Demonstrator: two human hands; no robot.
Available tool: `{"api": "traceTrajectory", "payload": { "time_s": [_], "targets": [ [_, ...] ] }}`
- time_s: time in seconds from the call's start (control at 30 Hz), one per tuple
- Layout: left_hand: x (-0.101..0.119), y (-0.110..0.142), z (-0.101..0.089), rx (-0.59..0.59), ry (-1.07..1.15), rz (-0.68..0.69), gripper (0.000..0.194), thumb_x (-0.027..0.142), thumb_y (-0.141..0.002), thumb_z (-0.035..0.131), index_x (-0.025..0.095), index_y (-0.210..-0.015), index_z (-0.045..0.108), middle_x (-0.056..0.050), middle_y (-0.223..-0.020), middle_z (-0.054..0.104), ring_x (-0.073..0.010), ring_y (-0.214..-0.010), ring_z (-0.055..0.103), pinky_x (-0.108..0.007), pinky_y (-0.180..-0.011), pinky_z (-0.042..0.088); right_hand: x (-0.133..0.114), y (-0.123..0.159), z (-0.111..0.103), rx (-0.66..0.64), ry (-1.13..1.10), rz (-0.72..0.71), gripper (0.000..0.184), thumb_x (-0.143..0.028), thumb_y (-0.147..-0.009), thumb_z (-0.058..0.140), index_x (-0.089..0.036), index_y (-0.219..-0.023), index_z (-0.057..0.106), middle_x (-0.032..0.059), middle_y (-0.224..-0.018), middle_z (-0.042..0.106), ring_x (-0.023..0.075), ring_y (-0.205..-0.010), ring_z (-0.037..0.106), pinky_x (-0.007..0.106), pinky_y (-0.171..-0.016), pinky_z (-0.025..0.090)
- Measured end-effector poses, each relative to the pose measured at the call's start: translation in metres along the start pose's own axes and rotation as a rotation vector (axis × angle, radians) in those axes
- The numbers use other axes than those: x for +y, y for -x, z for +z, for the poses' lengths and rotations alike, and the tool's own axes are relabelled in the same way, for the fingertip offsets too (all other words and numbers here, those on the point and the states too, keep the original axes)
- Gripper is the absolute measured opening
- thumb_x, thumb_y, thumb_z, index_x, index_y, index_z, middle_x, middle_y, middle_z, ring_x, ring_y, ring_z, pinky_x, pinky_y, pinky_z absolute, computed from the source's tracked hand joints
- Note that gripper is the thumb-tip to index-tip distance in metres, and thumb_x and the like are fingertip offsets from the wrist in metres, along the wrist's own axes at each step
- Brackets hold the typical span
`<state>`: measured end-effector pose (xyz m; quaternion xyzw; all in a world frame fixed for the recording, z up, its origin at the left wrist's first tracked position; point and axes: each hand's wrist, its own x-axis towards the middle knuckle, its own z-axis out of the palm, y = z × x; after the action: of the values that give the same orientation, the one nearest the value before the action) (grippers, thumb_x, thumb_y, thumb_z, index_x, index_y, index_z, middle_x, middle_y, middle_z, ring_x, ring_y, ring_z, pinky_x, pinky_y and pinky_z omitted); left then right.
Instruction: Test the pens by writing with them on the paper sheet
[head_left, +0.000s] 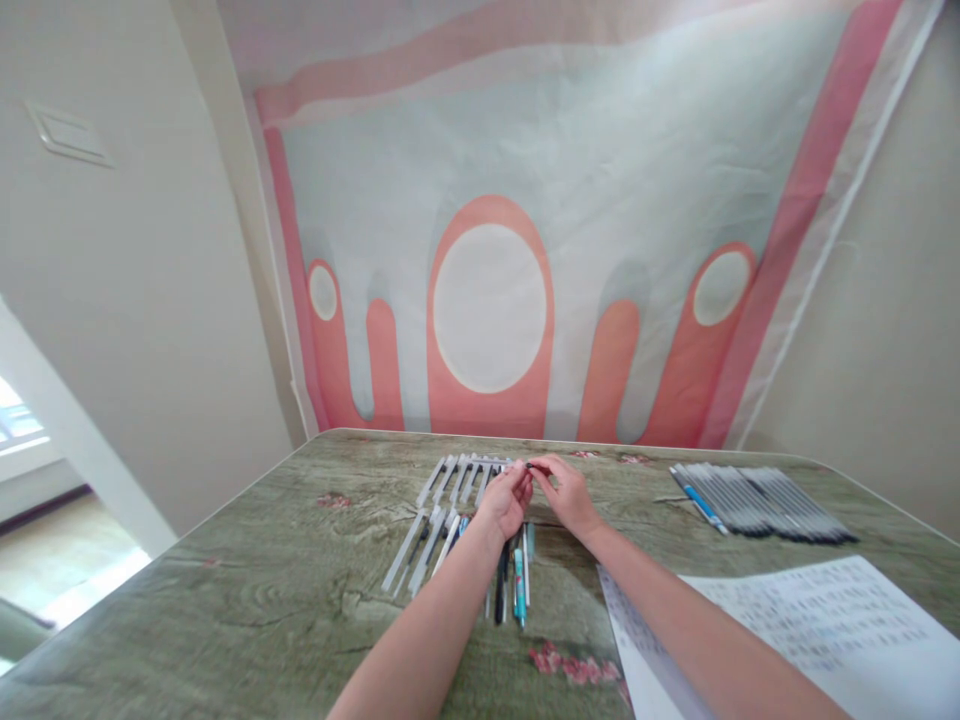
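Observation:
My left hand is closed, palm partly up, around a slim translucent pen that points left above the table. At the fingertips of my right hand is a small black end piece, pinched where the two hands meet. Whether it is joined to the pen cannot be made out. Behind and left of my left hand lie several clear pen barrels in a slanted row. Nearer, more white barrels lie beside my left forearm. A turquoise pen and a black pen lie between my forearms.
On the right, a long row of clear, dark-tipped pens lies with a blue pen at its left end. Handwritten paper sheets lie under and beside my right forearm. A patterned cloth hangs behind the wood-print table.

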<state>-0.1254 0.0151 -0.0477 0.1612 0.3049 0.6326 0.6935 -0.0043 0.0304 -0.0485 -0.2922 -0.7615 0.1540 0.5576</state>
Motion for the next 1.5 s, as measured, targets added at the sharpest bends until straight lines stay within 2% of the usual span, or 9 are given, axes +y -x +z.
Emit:
{"api": "traceTrajectory", "payload": {
  "time_s": [0.3, 0.43, 0.57, 0.8, 1.03, 1.23, 1.4, 1.5],
  "targets": [
    [0.0, 0.003, 0.002, -0.036, -0.067, 0.069, 0.016, 0.016, -0.064, 0.07, 0.013, -0.076, 0.059, -0.001, -0.066, 0.061, -0.0057, -0.058, 0.056, -0.015, -0.052, 0.042, 0.004, 0.002, -0.001, -0.019, 0.074, 0.012, 0.02, -0.03, -0.085, 0.043, -0.019, -0.089, 0.059, 0.0056, -0.084, 0.059, 0.0163, -0.076, 0.054, 0.029, -0.07, 0.044],
    [-0.002, 0.005, 0.004, -0.037, -0.132, 0.108, 0.022, 0.02, -0.059, 0.073, 0.014, -0.077, 0.06, 0.001, -0.068, 0.06, -0.0052, -0.06, 0.056, -0.014, -0.051, 0.039, 0.004, 0.002, -0.002, -0.039, 0.16, 0.024, 0.024, -0.032, -0.086, 0.039, -0.018, -0.077, 0.056, 0.0041, -0.074, 0.056, 0.0158, -0.07, 0.052, 0.028, -0.067, 0.04],
    [-0.003, 0.008, 0.007, -0.028, -0.213, 0.121, 0.027, 0.023, -0.056, 0.075, 0.014, -0.078, 0.061, 0.001, -0.068, 0.06, -0.005, -0.059, 0.054, -0.015, -0.05, 0.036, 0.006, 0.003, -0.001, -0.064, 0.183, 0.103, 0.034, -0.033, -0.089, 0.031, -0.018, -0.064, 0.05, 0.0012, -0.061, 0.051, 0.014, -0.06, 0.048, 0.026, -0.06, 0.037],
    [-0.001, 0.005, 0.004, -0.002, -0.21, 0.154, 0.028, 0.025, -0.056, 0.075, 0.013, -0.077, 0.061, 0.002, -0.063, 0.057, -0.0043, -0.055, 0.051, -0.015, -0.048, 0.033, 0.008, 0.003, -0.001, -0.093, 0.12, 0.132, 0.02, -0.035, -0.084, 0.04, -0.018, -0.088, 0.05, 0.0021, -0.075, 0.056, 0.0135, -0.063, 0.05, 0.025, -0.06, 0.039],
    [-0.002, 0.005, 0.004, -0.033, -0.223, 0.14, 0.026, 0.025, -0.057, 0.074, 0.013, -0.077, 0.061, 0.002, -0.061, 0.056, -0.0039, -0.051, 0.049, -0.015, -0.048, 0.032, 0.008, 0.003, 0.001, -0.149, 0.133, 0.101, 0.029, -0.033, -0.089, 0.03, -0.019, -0.072, 0.049, 0.0016, -0.066, 0.052, 0.0141, -0.063, 0.048, 0.026, -0.061, 0.038],
    [-0.003, 0.004, 0.004, -0.023, -0.252, 0.17, 0.028, 0.027, -0.056, 0.074, 0.013, -0.077, 0.062, 0.002, -0.061, 0.057, -0.0042, -0.052, 0.048, -0.016, -0.049, 0.031, 0.009, 0.004, 0.003, -0.125, 0.093, 0.132, 0.024, -0.036, -0.087, 0.035, -0.018, -0.089, 0.05, 0.002, -0.072, 0.055, 0.014, -0.063, 0.05, 0.026, -0.06, 0.039],
    [-0.006, 0.005, 0.003, -0.024, -0.349, 0.191, 0.029, 0.03, -0.056, 0.074, 0.013, -0.077, 0.063, 0.001, -0.061, 0.056, -0.0042, -0.051, 0.046, -0.016, -0.048, 0.03, 0.011, 0.003, 0.001, -0.145, 0.102, 0.161, 0.033, -0.038, -0.088, 0.03, -0.019, -0.068, 0.048, 0.0, -0.061, 0.051, 0.0133, -0.058, 0.048, 0.025, -0.059, 0.037],
    [-0.006, 0.004, 0.003, -0.029, -0.366, 0.199, 0.029, 0.03, -0.056, 0.073, 0.013, -0.077, 0.063, 0.001, -0.063, 0.057, -0.0046, -0.053, 0.047, -0.016, -0.05, 0.031, 0.013, 0.003, 0.001, -0.185, 0.054, 0.204, 0.04, -0.039, -0.09, 0.023, -0.019, -0.064, 0.047, -0.0021, -0.052, 0.049, 0.0117, -0.049, 0.047, 0.024, -0.053, 0.037]
  ]
}}
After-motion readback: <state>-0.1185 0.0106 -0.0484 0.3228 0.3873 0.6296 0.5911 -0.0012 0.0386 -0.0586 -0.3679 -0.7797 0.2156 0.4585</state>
